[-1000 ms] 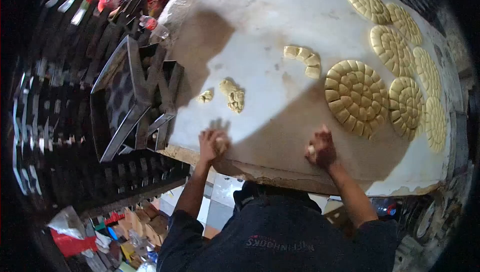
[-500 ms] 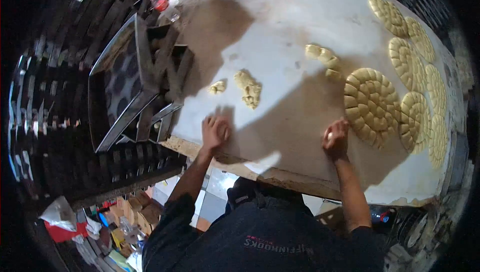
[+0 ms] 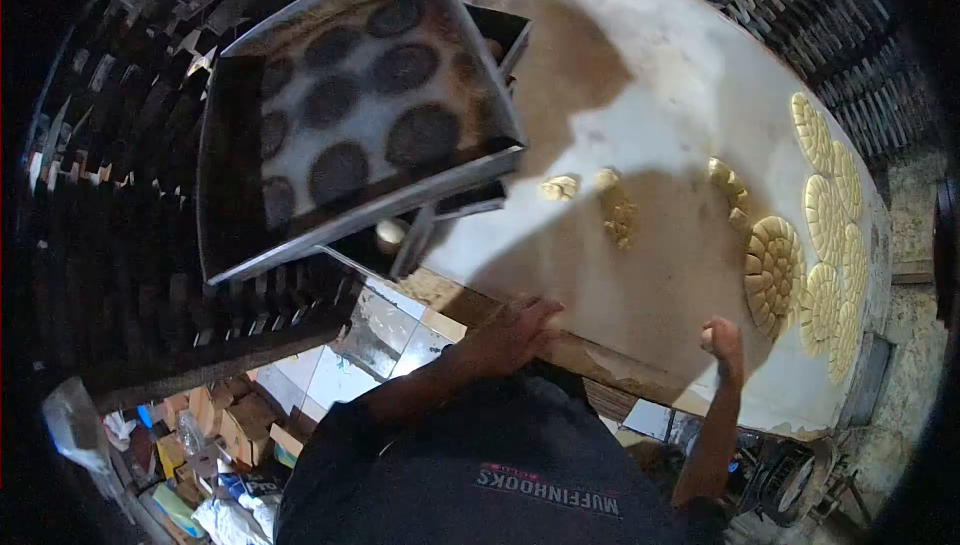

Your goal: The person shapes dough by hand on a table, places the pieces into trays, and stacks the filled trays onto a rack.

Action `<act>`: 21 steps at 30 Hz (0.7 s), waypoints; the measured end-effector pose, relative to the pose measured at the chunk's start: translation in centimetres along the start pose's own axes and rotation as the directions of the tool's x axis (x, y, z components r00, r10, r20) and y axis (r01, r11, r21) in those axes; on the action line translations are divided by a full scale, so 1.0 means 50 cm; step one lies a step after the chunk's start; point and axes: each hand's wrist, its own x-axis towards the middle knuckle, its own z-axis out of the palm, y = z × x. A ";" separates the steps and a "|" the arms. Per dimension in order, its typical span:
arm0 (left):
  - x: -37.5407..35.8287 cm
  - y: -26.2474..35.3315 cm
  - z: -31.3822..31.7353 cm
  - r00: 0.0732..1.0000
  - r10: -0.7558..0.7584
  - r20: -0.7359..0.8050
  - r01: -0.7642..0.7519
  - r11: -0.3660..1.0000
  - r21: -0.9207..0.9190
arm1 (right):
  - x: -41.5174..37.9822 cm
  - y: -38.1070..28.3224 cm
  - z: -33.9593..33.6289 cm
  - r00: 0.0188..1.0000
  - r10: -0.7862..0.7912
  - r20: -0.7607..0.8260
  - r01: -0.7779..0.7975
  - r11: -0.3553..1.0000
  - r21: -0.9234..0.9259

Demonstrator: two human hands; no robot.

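Observation:
My left hand is cupped at the near edge of the floury table, its fingers curled together; a pale bit shows beneath the fingertips, too small to name. Over the table's right part, my right hand is closed round a small pale piece of dough. Beyond my hands lie a small dough lump, a longer crumbly heap and a short row of pieces. A large scored dough round sits up and to the right of my right hand.
Several flatter scored rounds line the table's right side. Stacked metal trays stand at the left, the top one bearing dark round marks. Cardboard boxes and bags are on the floor at lower left.
The view has swung left, so the trays look larger and the dough sits further right. My left hand has drawn back to the table's near edge. My right hand stays closed, now further from the large round.

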 end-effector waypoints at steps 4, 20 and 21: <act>-0.068 0.176 -0.380 0.905 0.366 -0.216 -0.328 0.925 0.192 | -0.052 -0.384 -0.034 0.989 -0.088 0.120 -0.003 0.794 0.608; -0.034 0.194 -0.471 0.763 0.342 -0.549 -0.081 0.893 0.443 | -0.042 -0.883 -0.038 0.228 -0.873 -0.431 0.964 0.264 -0.026; -0.027 0.198 -0.408 0.677 0.395 -0.621 -0.203 0.911 0.359 | -0.042 -0.814 -0.061 0.329 -0.711 -0.622 0.925 0.376 0.061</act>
